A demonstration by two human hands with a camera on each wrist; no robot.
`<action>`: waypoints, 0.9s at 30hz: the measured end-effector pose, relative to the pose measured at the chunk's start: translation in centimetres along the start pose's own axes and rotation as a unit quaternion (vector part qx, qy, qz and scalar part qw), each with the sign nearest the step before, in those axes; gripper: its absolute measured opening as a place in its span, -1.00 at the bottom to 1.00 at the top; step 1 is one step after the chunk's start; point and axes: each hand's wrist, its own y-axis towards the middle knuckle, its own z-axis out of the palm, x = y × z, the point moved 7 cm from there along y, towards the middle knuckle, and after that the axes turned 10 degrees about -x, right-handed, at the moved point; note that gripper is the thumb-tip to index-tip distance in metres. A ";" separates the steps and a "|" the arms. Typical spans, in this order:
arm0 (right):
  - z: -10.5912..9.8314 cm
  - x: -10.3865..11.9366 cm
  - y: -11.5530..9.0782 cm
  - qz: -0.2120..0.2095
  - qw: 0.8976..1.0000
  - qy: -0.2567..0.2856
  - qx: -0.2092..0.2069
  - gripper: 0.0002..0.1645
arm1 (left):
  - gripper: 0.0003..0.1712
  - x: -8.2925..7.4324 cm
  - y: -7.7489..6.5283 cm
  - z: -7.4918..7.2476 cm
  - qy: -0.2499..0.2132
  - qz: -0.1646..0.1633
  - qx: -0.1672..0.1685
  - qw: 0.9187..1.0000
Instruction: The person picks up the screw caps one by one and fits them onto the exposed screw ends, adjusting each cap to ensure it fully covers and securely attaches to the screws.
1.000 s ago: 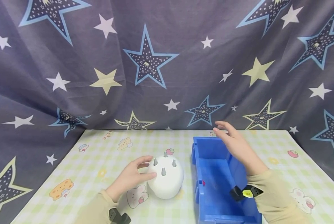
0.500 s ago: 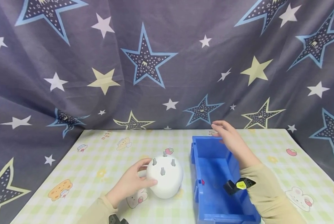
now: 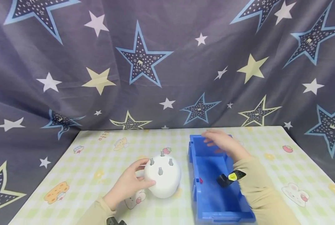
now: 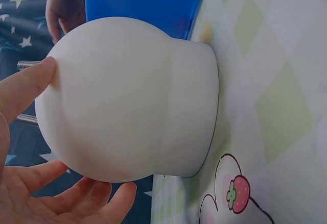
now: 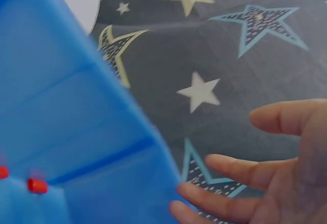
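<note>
A white, smooth, rounded body (image 3: 164, 182) stands on the table with several threaded metal studs pointing up from its top. My left hand (image 3: 131, 181) holds it from the left, thumb on the near side and fingers around the far side. In the left wrist view, the thumb (image 4: 30, 83) presses beside a stud (image 4: 28, 119), and the body's narrower base (image 4: 191, 106) meets the tablecloth. My right hand (image 3: 225, 143), slightly blurred, hovers over the far end of a blue bin (image 3: 195, 190) with spread fingers and nothing held.
Small red pieces (image 5: 38, 185) show against the blue plastic in the right wrist view. The bin stands right of the white body, on a checked tablecloth (image 3: 80, 175). A dark star-printed curtain (image 3: 167, 62) hangs behind the table.
My right hand has come down and to the left, over the bin's far end. My left hand has drawn in against the white body, which stays put. The head view has shifted slightly.
</note>
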 end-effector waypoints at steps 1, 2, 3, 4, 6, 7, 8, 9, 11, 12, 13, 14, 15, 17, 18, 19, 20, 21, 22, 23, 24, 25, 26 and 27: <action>0.2 -0.3 0.1 0.010 1.000 -0.002 0.000 -0.36 | -0.15 0.0 0.0 0.0 0.000 0.001 0.000 1.000; 0.5 -0.5 0.3 0.019 1.000 -0.005 0.000 -0.36 | -0.15 0.0 0.0 0.0 -0.001 0.000 0.000 1.000; 0.7 -0.8 0.5 0.028 1.000 -0.009 -0.003 -0.36 | -0.16 0.1 0.1 0.1 -0.003 0.001 0.000 1.000; 1.1 -1.0 0.7 0.034 0.999 -0.013 -0.003 -0.37 | -0.16 0.1 0.1 0.0 -0.004 0.001 0.000 1.000; 1.9 -1.4 1.2 0.038 0.999 -0.031 -0.007 -0.40 | -0.16 0.1 0.2 -0.1 -0.005 0.005 0.001 1.000; 2.3 -1.7 1.4 0.040 0.998 -0.042 -0.010 -0.42 | -0.16 0.2 0.2 -0.2 -0.006 0.004 0.000 1.000; 2.7 -2.1 1.7 0.042 0.998 -0.052 -0.011 -0.44 | -0.16 0.2 0.2 -0.2 -0.006 0.005 0.001 1.000; 3.1 -2.4 1.8 0.044 0.997 -0.061 -0.013 -0.46 | -0.17 0.2 0.2 -0.2 -0.005 0.007 0.000 1.000; 3.9 -3.1 2.1 0.046 0.996 -0.078 -0.017 -0.49 | -0.17 0.3 0.3 -0.3 -0.004 0.009 0.000 1.000; 4.2 -3.4 2.2 0.048 0.995 -0.084 -0.019 -0.50 | -0.18 0.3 0.3 -0.3 -0.003 0.010 0.000 1.000; 4.4 -3.7 2.2 0.052 0.995 -0.086 -0.020 -0.52 | -0.18 0.3 0.2 -0.3 -0.004 0.010 0.001 1.000; 4.6 -4.0 2.3 0.055 0.994 -0.087 -0.022 -0.53 | -0.18 0.4 0.2 -0.3 -0.004 0.010 0.002 1.000; 4.8 -4.3 2.3 0.060 0.994 -0.085 -0.026 -0.55 | -0.18 0.3 0.2 -0.3 -0.004 0.011 0.003 1.000; 5.0 -4.8 2.4 0.070 0.994 -0.079 -0.032 -0.61 | -0.18 0.3 0.2 -0.2 -0.005 0.013 0.004 1.000; 5.0 -5.2 2.4 0.077 0.994 -0.073 -0.034 -0.63 | -0.17 0.3 0.2 -0.2 -0.005 0.014 0.005 1.000; 5.0 -5.5 2.4 0.084 0.994 -0.064 -0.036 -0.65 | -0.17 0.3 0.1 -0.2 -0.006 0.015 0.006 1.000; 5.0 -5.8 2.4 0.090 0.994 -0.053 -0.039 -0.65 | -0.18 0.3 0.1 -0.2 -0.007 0.016 0.006 1.000; 5.0 -6.1 2.4 0.097 0.993 -0.044 -0.042 -0.65 | -0.18 0.3 0.1 -0.2 -0.007 0.017 0.007 1.000; 4.9 -6.5 2.4 0.103 0.993 -0.034 -0.044 -0.65 | -0.18 0.2 0.1 -0.1 -0.008 0.019 0.007 1.000; 4.9 -6.8 2.4 0.107 0.993 -0.024 -0.046 -0.65 | -0.18 0.3 0.2 -0.1 -0.009 0.020 0.008 1.000; 4.8 -7.1 2.5 0.111 0.993 -0.015 -0.047 -0.66 | -0.18 0.3 0.2 0.0 -0.010 0.020 0.009 1.000; 4.8 -7.3 2.5 0.113 0.992 -0.009 -0.048 -0.67 | -0.18 0.3 0.2 0.0 -0.012 0.020 0.010 1.000; 4.7 -7.6 2.6 0.115 0.992 -0.005 -0.048 -0.67 | -0.18 0.3 0.2 0.1 -0.013 0.019 0.010 1.000; 4.7 -7.9 2.7 0.119 0.992 -0.002 -0.048 -0.69 | -0.18 0.3 0.2 0.2 -0.013 0.019 0.010 1.000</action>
